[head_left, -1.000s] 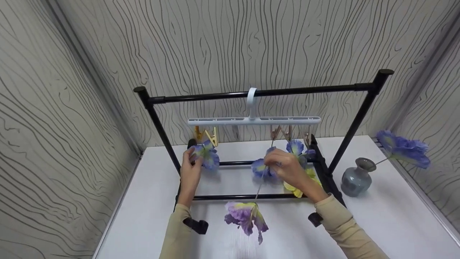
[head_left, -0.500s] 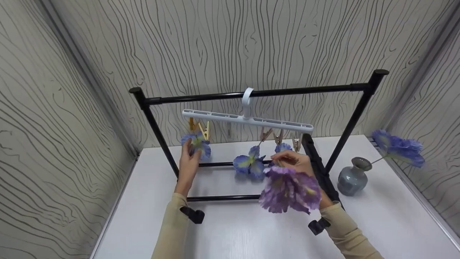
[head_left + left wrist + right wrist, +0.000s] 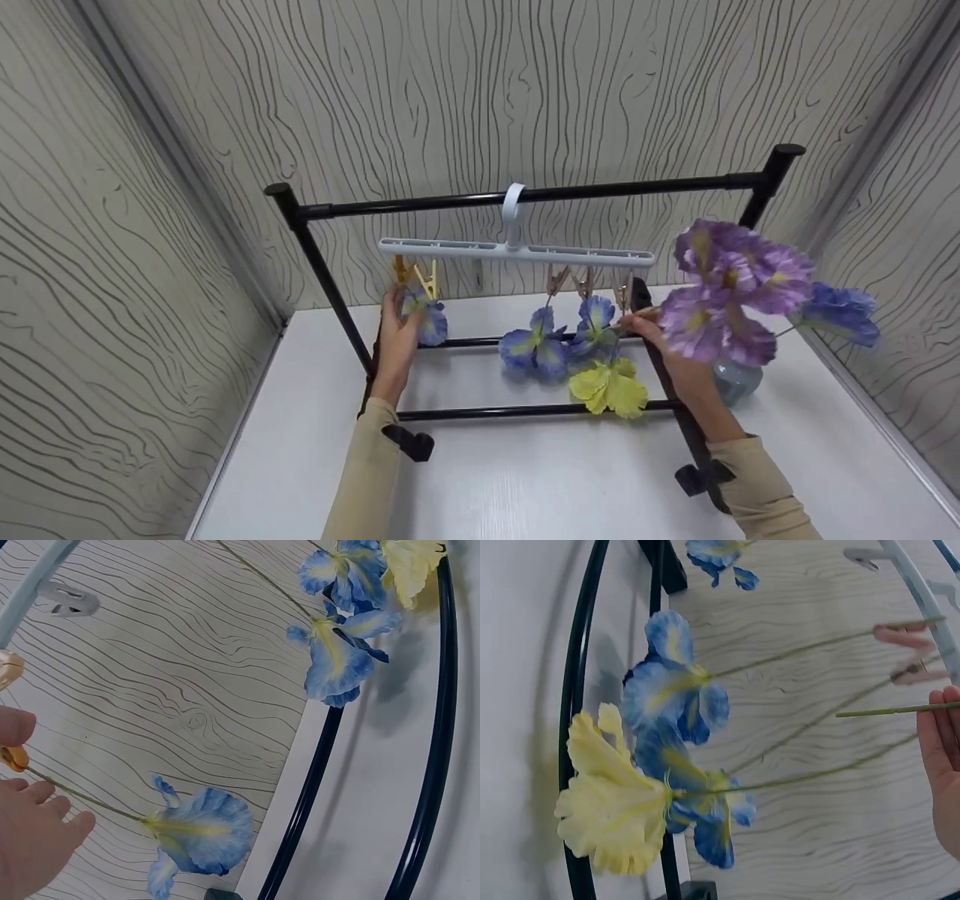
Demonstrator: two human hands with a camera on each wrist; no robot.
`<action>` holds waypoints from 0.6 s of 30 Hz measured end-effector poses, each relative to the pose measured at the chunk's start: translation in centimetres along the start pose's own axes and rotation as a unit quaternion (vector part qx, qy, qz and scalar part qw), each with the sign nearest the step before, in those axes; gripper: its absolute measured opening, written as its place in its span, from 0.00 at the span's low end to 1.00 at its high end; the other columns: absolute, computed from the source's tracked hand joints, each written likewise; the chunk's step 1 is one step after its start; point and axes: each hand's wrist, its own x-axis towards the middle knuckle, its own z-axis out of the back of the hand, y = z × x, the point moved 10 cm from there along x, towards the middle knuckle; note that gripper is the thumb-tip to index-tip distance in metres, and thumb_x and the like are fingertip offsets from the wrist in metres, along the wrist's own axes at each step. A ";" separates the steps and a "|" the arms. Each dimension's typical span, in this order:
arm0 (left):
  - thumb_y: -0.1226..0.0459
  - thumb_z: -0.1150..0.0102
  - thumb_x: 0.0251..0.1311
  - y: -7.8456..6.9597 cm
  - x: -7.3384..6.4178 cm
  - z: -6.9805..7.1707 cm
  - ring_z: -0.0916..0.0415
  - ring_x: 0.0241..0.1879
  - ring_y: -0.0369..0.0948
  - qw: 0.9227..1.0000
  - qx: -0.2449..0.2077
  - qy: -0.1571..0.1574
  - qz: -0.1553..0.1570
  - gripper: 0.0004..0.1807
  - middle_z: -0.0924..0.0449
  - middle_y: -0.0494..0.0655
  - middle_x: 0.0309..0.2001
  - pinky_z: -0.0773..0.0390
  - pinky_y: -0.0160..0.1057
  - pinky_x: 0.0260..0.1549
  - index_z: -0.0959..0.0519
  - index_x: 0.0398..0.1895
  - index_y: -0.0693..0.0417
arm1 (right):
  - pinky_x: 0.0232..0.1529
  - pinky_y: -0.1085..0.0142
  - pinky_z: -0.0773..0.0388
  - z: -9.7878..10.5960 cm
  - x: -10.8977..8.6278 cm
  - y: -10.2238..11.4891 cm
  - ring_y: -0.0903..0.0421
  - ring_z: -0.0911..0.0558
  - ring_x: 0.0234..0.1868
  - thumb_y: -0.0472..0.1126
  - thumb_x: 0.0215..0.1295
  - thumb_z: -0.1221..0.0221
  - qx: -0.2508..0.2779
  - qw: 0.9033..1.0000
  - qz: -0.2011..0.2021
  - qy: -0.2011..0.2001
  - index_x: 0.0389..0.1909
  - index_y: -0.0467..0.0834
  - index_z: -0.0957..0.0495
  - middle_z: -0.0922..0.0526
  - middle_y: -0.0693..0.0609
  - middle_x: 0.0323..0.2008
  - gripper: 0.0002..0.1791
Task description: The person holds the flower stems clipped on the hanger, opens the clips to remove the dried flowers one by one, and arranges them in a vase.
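My right hand (image 3: pixel 682 367) pinches the stem of a purple artificial iris (image 3: pixel 739 292), its bloom to the right of the rack. The cut stem end (image 3: pixel 855 713) points toward the clothespins under the hanger. My left hand (image 3: pixel 396 337) is raised beside the orange clothespin (image 3: pixel 400 268), thumb and fingers apart on either side of it; contact is unclear. A blue iris (image 3: pixel 427 319) hangs by its stem there, next to a yellow clothespin (image 3: pixel 427 283). Brownish clothespins (image 3: pixel 557 280) hang on the right, above two blue irises (image 3: pixel 534 345) and a yellow iris (image 3: pixel 611 388).
A pale blue hanger (image 3: pixel 457 248) hooks over the black rack's top bar (image 3: pixel 622 191). Lower bars (image 3: pixel 487 413) cross above the white table (image 3: pixel 495 487). A grey-blue vase (image 3: pixel 739 382) with another blue flower (image 3: pixel 840 315) stands right, partly hidden by the purple bloom.
My right hand has swung the purple iris from low in front up to the right, uncovering the yellow iris. The hanger tilted, then levelled somewhat. My left hand stays near the left clothespins.
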 end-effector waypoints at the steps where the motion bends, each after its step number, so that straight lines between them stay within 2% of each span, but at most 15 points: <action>1: 0.66 0.51 0.77 -0.1 0.1 0.1 0.54 0.80 0.54 1.000 -0.001 -0.004 -0.001 0.37 0.49 0.62 0.80 0.49 0.51 0.77 0.54 0.82 0.62 | 0.56 0.61 0.18 1.7 -1.1 -0.6 0.36 0.16 0.46 0.21 0.67 0.41 -0.090 0.993 -0.075 -0.032 0.45 0.18 0.24 0.19 0.23 0.43 0.09; 2: 0.66 0.51 0.77 0.0 0.1 0.1 0.54 0.80 0.54 1.000 -0.001 -0.009 0.000 0.37 0.48 0.62 0.80 0.49 0.51 0.77 0.54 0.82 0.62 | 0.54 0.62 0.17 2.4 -1.3 0.0 0.37 0.15 0.44 0.21 0.68 0.41 -0.173 0.978 -0.100 -0.054 0.44 0.17 0.24 0.18 0.24 0.42 0.09; 3: 0.67 0.51 0.76 0.0 0.1 0.1 0.53 0.80 0.55 1.000 -0.001 -0.013 -0.001 0.37 0.47 0.63 0.80 0.48 0.51 0.77 0.53 0.82 0.63 | 0.51 0.62 0.16 3.5 -1.4 -0.1 0.38 0.14 0.43 0.22 0.67 0.38 -0.091 0.985 -0.118 -0.091 0.44 0.17 0.24 0.17 0.25 0.41 0.10; 5: 0.68 0.52 0.76 0.0 0.1 0.4 0.50 0.79 0.55 1.000 0.003 -0.023 -0.002 0.35 0.45 0.63 0.78 0.46 0.51 0.77 0.51 0.81 0.63 | 0.49 0.61 0.15 3.8 -1.5 0.8 0.43 0.12 0.42 0.24 0.69 0.38 -0.099 0.981 -0.130 -0.103 0.44 0.18 0.23 0.14 0.30 0.40 0.10; 6: 0.68 0.52 0.76 0.0 0.1 0.5 0.49 0.79 0.56 1.000 0.005 -0.029 -0.003 0.34 0.44 0.64 0.77 0.45 0.51 0.76 0.49 0.80 0.64 | 0.47 0.64 0.15 4.1 -1.5 1.1 0.48 0.11 0.41 0.25 0.69 0.38 -0.100 0.980 -0.132 -0.113 0.44 0.20 0.22 0.12 0.36 0.38 0.09; 9: 0.69 0.52 0.76 0.2 0.0 0.8 0.42 0.76 0.58 0.999 0.011 -0.049 -0.008 0.26 0.38 0.65 0.74 0.39 0.52 0.74 0.39 0.74 0.66 | 0.43 0.67 0.14 5.2 -1.5 1.8 0.55 0.10 0.37 0.23 0.69 0.39 -0.095 0.973 -0.139 -0.157 0.44 0.20 0.21 0.10 0.44 0.34 0.07; 12: 0.70 0.50 0.76 0.3 -0.2 1.1 0.34 0.70 0.59 0.997 0.025 -0.070 -0.016 0.17 0.30 0.67 0.67 0.32 0.52 0.70 0.30 0.64 0.68 | 0.42 0.66 0.14 6.5 -1.8 2.0 0.55 0.10 0.34 0.22 0.69 0.39 -0.098 0.962 -0.154 -0.201 0.44 0.21 0.20 0.11 0.44 0.32 0.07; 15: 0.69 0.47 0.76 0.5 -0.5 1.2 0.27 0.65 0.58 0.995 0.050 -0.080 -0.019 0.11 0.24 0.66 0.60 0.28 0.52 0.66 0.26 0.56 0.67 | 0.41 0.67 0.14 7.9 -2.2 2.2 0.55 0.11 0.32 0.22 0.68 0.39 -0.103 0.954 -0.158 -0.232 0.45 0.22 0.19 0.11 0.44 0.31 0.08; 18: 0.68 0.45 0.76 0.7 -0.8 1.4 0.24 0.62 0.57 0.994 0.067 -0.082 -0.018 0.09 0.21 0.63 0.56 0.26 0.53 0.65 0.25 0.52 0.65 | 0.41 0.68 0.14 8.9 -2.4 2.5 0.56 0.11 0.32 0.22 0.68 0.39 -0.104 0.953 -0.148 -0.242 0.48 0.23 0.19 0.12 0.44 0.31 0.10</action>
